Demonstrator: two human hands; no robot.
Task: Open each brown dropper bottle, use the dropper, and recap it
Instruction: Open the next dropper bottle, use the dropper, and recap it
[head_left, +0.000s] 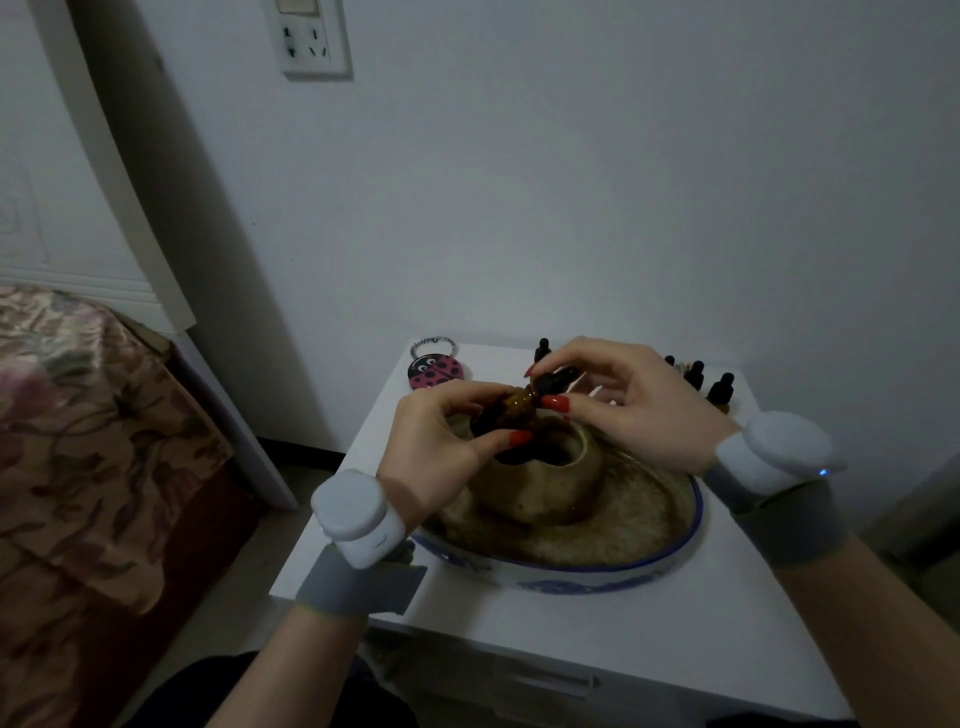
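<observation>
Your left hand (441, 441) is wrapped round the brown dropper bottle (511, 410), fingers (457, 400) curled tight over the top of it & thumb w/ red nail pressed along the near side. Bottle is tilted, neck pointing up & to the right, held in the air above the brown pot (540, 483).

Your right hand (623, 410) pinches the black dropper cap (558, 382) at the bottle's neck: thumb under it, index fingertip on top, the other fingers spread loosely & arched behind. Gap btw thumb and index is only as wide as the cap. Can't tell if the cap is screwed on or already lifted off the neck; that joint is dark & partly hidden by your fingertips.

The pot sits in a wide shallow dish (696, 514) w/ a blue rim & blue pattern on its white outer wall, on the white table (519, 618).

Behind your right hand, at the table's far edge, more dropper bottles (722, 387) w/ black caps stand upright, near each other; one more cap (543, 351) pokes up just behind your right index finger. Far left corner of the table: a round pink ladybird item (435, 372) w/ a beaded loop.

Both wrists carry a white device on a grey strap, left (358, 514) & right (784, 449). A bed (78, 441) w/ floral cover is to the left, a wall socket (309, 39) above.
</observation>
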